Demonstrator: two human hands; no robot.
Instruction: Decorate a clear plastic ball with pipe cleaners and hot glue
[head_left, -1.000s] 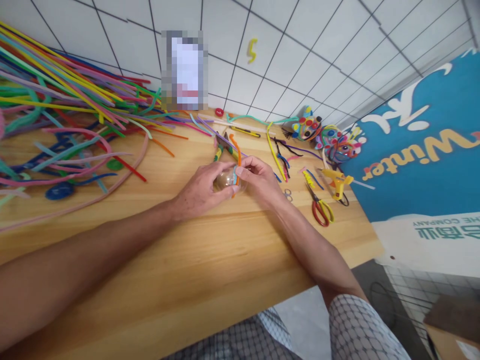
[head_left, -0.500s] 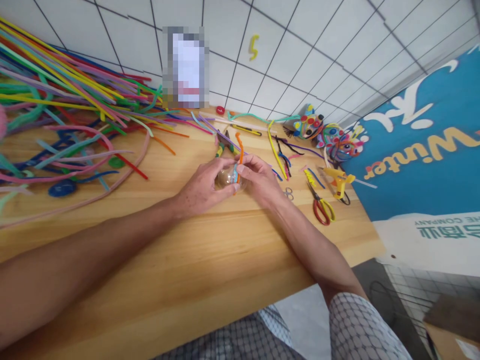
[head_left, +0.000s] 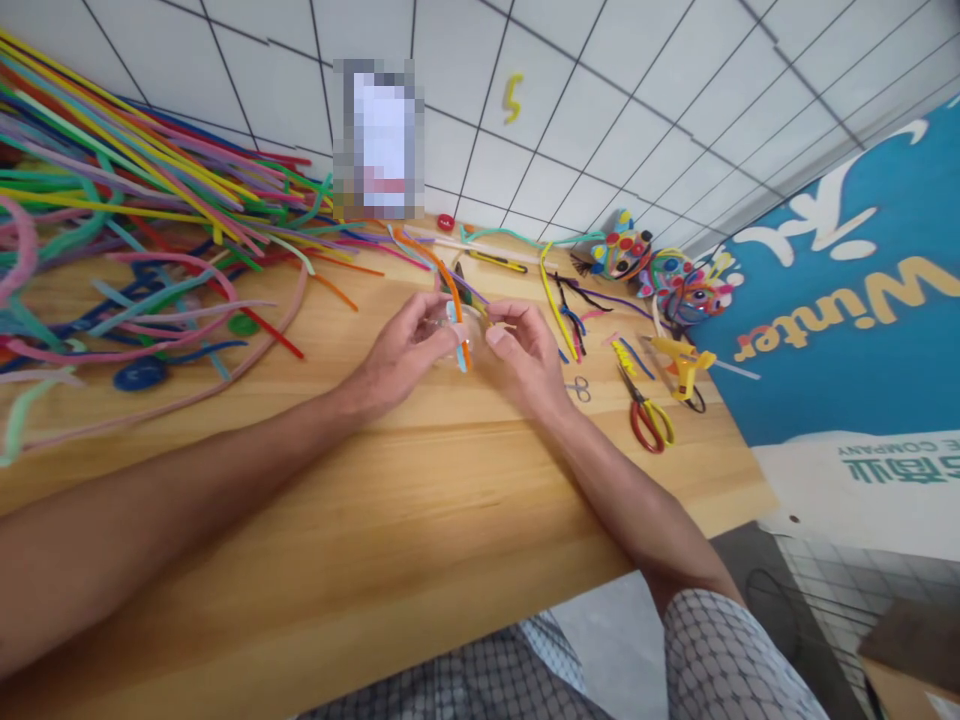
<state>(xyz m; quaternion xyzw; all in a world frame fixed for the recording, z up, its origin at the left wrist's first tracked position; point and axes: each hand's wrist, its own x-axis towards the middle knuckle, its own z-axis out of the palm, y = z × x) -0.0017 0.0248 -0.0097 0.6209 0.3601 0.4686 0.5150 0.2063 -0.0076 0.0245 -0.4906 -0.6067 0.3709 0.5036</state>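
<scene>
My left hand (head_left: 409, 355) is closed on a clear plastic, rounded piece (head_left: 474, 335), its thumb lying over the near side. An orange pipe cleaner (head_left: 455, 297) and a short light blue pipe cleaner (head_left: 461, 358) lie across that piece, pinched under the left thumb; the orange one's long end curves up and away. Just to the right is my right hand (head_left: 529, 355), fingers bent, with a gap between thumb and forefinger and nothing visible held. Behind the hands, pliers (head_left: 460, 272) lie partly hidden.
Many coloured pipe cleaners (head_left: 150, 190) pile up at left. Toward the right lie small scissors (head_left: 579, 388), red-and-yellow-handled scissors (head_left: 651, 425) and a yellow glue gun (head_left: 682, 365). Decorated colourful figures (head_left: 622, 250) stand by the tiled wall, near a yellow cutter knife (head_left: 496, 261).
My right hand has moved slightly away from the clear piece, its fingers off the orange pipe cleaner. The orange strand's long end now leans farther left and away, with more showing.
</scene>
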